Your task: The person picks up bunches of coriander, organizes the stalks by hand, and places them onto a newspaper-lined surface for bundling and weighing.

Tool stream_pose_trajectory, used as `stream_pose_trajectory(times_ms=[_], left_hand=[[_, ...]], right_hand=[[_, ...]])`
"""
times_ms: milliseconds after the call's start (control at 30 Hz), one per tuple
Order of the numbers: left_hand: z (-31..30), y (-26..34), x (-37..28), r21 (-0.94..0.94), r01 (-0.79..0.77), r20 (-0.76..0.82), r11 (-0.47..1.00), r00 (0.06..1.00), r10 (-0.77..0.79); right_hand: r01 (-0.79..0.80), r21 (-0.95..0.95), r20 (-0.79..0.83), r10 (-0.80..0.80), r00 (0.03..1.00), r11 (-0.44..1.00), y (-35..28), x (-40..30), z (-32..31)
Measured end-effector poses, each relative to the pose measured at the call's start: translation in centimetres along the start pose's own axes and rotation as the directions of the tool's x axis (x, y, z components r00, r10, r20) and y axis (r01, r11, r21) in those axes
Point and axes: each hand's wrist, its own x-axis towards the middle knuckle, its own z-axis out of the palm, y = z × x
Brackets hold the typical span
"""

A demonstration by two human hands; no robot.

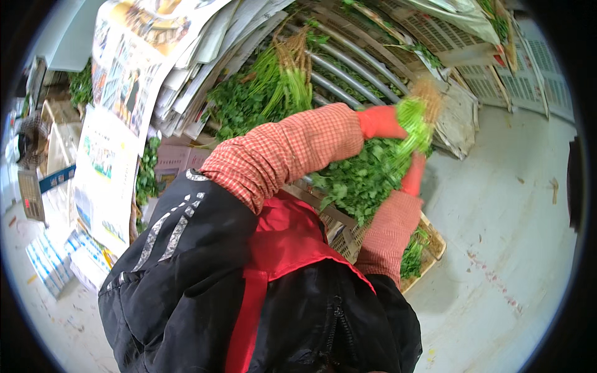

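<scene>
Both my hands wear red gloves, with red checked sleeve covers on the forearms. A bunch of leafy greens with pale green stems (413, 123) and brown roots is held between them at the right. My left hand (383, 122) grips its stems from the left, below the roots. Against the lower stems, my right hand (414, 175) closes from the near side; its fingers are partly hidden and blurred. The leaves spread down and left over a rack of metal bars (347, 77). Another rooted bunch (287, 81) lies on that rack to the left.
A thick stack of newspapers (198, 70) stands left of the rack. Plastic crates (485, 79) line the far right. Below my right forearm, a crate (436, 247) holds more greens. Scraps lie on the grey floor (503, 196).
</scene>
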Motion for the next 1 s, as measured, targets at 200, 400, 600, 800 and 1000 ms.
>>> stream_pose_trajectory(times_ms=[200, 400, 600, 800, 1000], left_hand=[[0.1, 15.9, -8.4, 0.14, -0.255, -0.367, 0.957, 0.884, 0.289], [1.8, 15.1, -19.2, -0.053, -0.128, -0.666, 0.99, 0.744, 0.061], [5.7, 9.8, -35.5, -0.432, 0.112, -0.815, 0.895, 0.377, -0.44], [2.7, 5.1, -45.1, -0.356, -0.094, -0.934, 0.93, 0.016, -0.357], [-7.8, 3.2, -58.1, -0.265, -0.224, -0.96, 0.938, -0.026, -0.277]], right_hand=[[0.358, 0.27, 0.033, -0.381, 0.924, 0.894, -15.2, -8.0, -0.8], [0.227, 0.061, 0.571, -0.221, 0.79, 0.972, -14.3, -9.9, 1.9], [0.158, -0.172, 0.941, 0.114, 0.318, 0.972, -12.1, -19.0, 15.4], [0.26, -0.083, 0.996, 0.085, 0.007, 0.962, -10.2, -26.0, 28.8], [0.485, 0.064, 0.996, -0.088, 0.027, 0.872, -8.4, -35.2, 46.1]])
